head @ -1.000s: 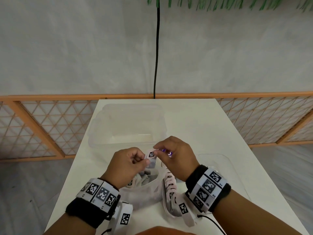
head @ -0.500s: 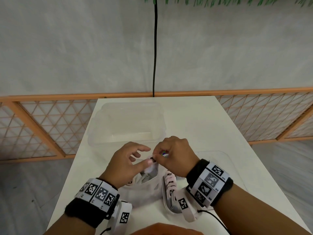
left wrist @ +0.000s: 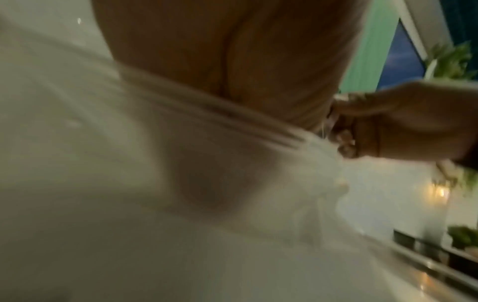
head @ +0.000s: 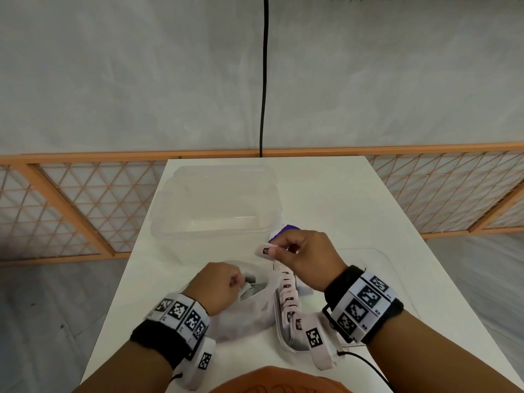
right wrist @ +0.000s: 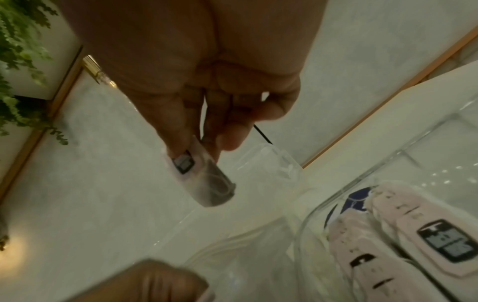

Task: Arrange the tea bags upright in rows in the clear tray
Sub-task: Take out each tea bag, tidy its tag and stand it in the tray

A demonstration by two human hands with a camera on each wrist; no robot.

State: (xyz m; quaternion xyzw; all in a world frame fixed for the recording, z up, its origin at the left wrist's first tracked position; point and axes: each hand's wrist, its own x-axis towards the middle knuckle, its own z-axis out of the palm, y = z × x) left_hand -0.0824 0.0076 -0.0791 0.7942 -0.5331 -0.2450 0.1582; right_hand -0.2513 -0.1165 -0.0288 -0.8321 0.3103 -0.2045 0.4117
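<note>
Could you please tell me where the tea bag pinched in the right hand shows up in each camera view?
Head: the tea bag sits just right of centre, at the right hand fingertips, near the clear tub.
Left wrist: too blurred to tell; only the right hand shows, at right.
Right wrist: centre, tea bag hanging from the fingers.
Shared landmark: the right hand.

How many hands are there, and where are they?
2. The left hand grips the plastic bag. The right hand pinches a tea bag near the clear tray's far end. None seem hidden.
</note>
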